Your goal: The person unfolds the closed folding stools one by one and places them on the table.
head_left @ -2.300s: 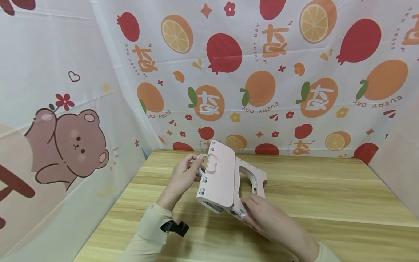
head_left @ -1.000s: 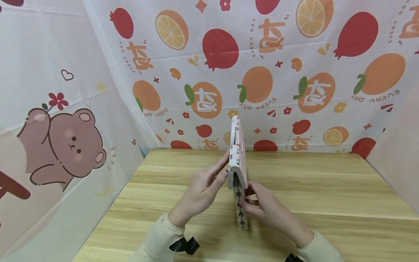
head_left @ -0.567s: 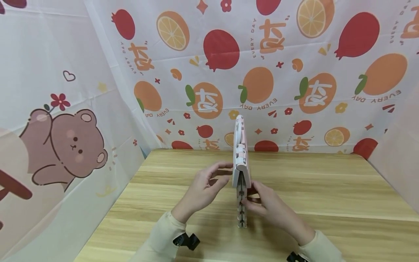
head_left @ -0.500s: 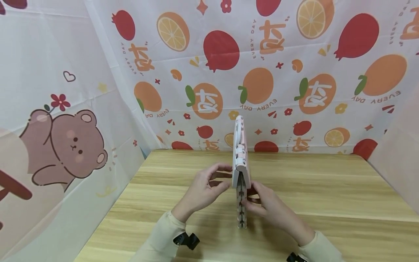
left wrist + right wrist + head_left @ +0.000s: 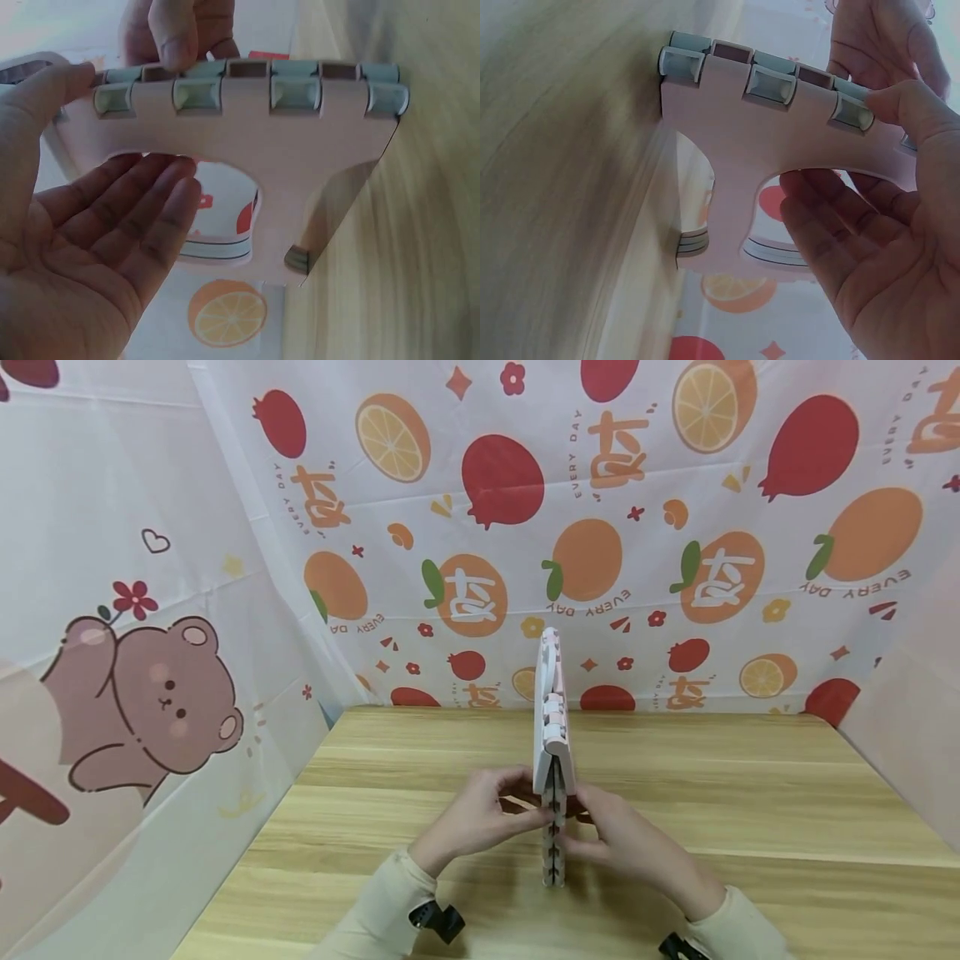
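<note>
A pink plastic folding step stool (image 5: 554,727), with pale grey-green hinge pieces, stands folded and edge-on on the wooden table. Two flaps make a narrow peak at its top. My left hand (image 5: 483,814) grips its lower left side: the thumb lies on the hinged edge, while the fingers reach into the curved opening, as the left wrist view of the stool (image 5: 292,142) shows. From the other side my right hand (image 5: 637,847) holds it the same way, thumb on the hinged edge of the stool (image 5: 754,124) and fingers at the opening. Some fingertips are hidden behind the panels.
The wood-grain table (image 5: 750,802) spreads to both sides of the stool. Behind it hangs a fruit-print curtain (image 5: 652,468), and a bear-print sheet (image 5: 176,710) closes off the left. A black strap device (image 5: 437,920) sits on my left wrist.
The stool, earlier tilted with a broad face showing, has been turned upright and edge-on. My left hand has left the carry handle, then moved down and taken hold of the lower left side.
</note>
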The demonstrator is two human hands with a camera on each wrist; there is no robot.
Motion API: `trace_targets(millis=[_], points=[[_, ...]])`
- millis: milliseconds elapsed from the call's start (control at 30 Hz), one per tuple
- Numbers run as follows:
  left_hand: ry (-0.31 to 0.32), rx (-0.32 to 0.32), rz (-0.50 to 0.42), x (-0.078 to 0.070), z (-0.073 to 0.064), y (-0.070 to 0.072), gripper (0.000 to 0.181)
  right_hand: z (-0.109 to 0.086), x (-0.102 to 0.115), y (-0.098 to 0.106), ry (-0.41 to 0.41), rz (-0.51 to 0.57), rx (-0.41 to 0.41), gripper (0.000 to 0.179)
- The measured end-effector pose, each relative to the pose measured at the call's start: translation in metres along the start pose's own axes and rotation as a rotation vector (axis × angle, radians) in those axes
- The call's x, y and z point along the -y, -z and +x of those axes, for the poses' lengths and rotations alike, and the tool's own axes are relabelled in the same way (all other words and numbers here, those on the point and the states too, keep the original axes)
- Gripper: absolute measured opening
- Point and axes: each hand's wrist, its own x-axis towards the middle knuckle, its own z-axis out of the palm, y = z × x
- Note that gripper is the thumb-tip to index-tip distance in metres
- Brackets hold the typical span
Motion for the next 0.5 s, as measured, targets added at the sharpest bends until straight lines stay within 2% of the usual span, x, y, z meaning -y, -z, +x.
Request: trace_targets(millis=[133,267,367,500], points=[[-0.009,-0.027,-0.001,0.0003,0.001,-0.0035,0.029,0.0003,-0.0014,-0.0017,0.005,-0.037,0.001,0.04],[-0.022,-0.038,0.005,0.0009,0.0017,-0.0051,0.028,-0.0006,-0.0032,-0.0028,-0.029,-0.011,0.022,0.038],[-0.027,-0.042,0.013,0.002,0.0021,-0.0057,0.028,-0.0015,-0.0045,-0.0026,-0.076,0.006,0.046,0.046],[-0.025,-0.044,0.015,0.003,0.0025,-0.0057,0.028,-0.0027,-0.0071,-0.0038,-0.12,0.015,0.082,0.067]])
